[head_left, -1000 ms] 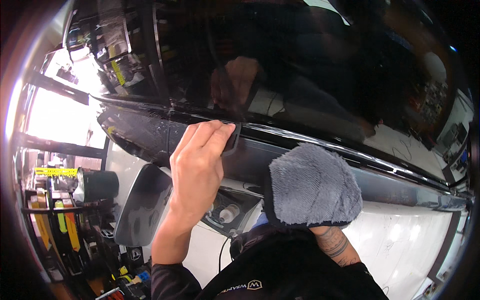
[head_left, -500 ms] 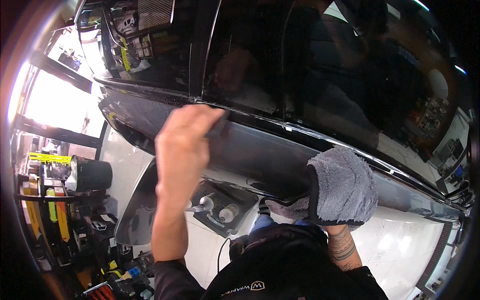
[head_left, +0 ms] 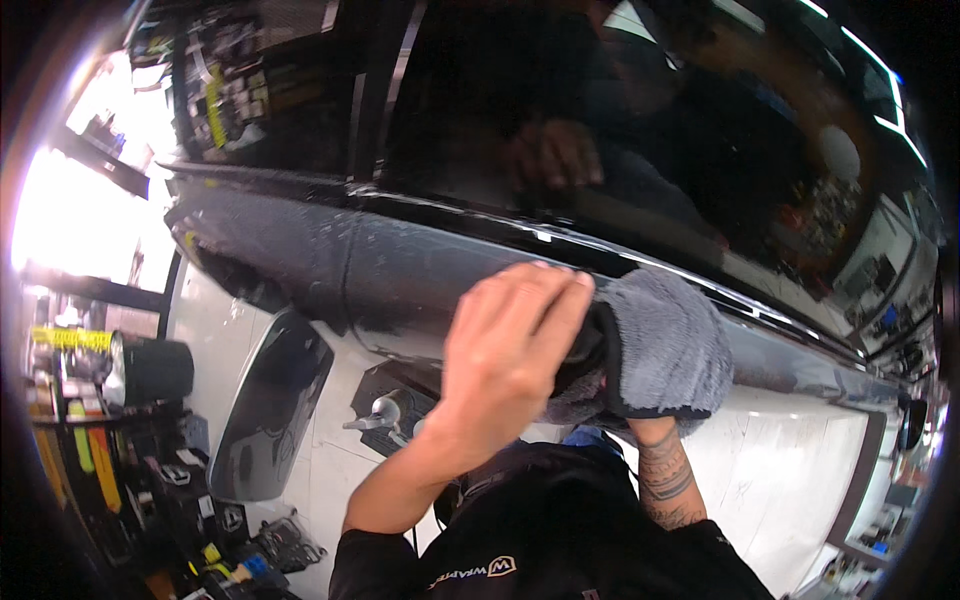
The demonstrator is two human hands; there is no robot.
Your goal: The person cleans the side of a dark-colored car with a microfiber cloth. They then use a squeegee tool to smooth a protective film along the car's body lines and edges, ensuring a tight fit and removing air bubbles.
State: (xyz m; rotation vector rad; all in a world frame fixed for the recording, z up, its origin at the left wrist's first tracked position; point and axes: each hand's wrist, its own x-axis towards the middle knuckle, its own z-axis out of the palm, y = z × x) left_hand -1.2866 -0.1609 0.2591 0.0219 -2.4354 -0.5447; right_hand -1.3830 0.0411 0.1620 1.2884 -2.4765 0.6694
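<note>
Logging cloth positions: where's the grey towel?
In the head view, right of centre, the grey towel is beside the left hand, beyond the right forearm.

Glossy white floor (head_left: 780, 455) — glaring window (head_left: 80, 220) far left, cluttered dark shelving (head_left: 75, 420) nearby.

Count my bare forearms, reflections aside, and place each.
2: the left forearm, left of centre, slanting up to the left hand; the tattooed right forearm, right of centre, rising to the grey cloth. Neither forearm is hidden.

The left forearm (head_left: 405, 492) is angling rightward, its left hand (head_left: 515, 340) curling with fingers (head_left: 565, 314) downturned; the tattooed right forearm (head_left: 667, 476) is extending forward, the right hand hiding.
</note>
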